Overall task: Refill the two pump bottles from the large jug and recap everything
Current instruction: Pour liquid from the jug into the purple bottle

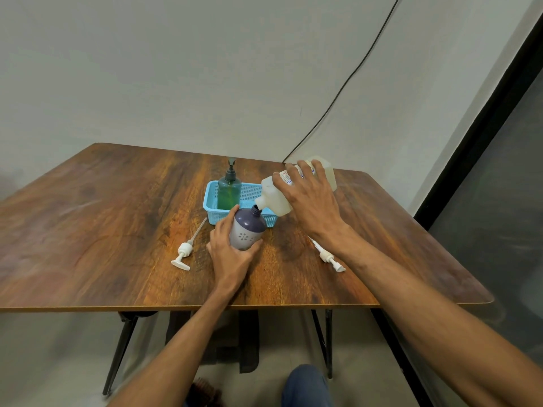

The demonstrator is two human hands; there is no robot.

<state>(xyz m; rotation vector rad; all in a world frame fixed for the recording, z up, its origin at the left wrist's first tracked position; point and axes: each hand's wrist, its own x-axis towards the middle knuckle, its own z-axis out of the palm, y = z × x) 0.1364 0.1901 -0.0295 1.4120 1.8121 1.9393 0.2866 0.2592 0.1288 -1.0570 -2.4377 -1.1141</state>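
Left hand [232, 255] around purple bottle [248, 229]

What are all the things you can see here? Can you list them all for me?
table: 1, brown wood, under everything
basket: 1, light blue, middle of the table
green bottle: 1, green with its pump on, standing in the basket
purple bottle: 1, purple and white, open, in front of the basket
jug: 1, whitish, tipped with its mouth at the purple bottle's neck
left pump top: 1, white, lying on the table
right pump top: 1, white, lying on the table
cable: 1, black, on the wall
left hand: 1, holds the purple bottle
right hand: 1, holds the jug
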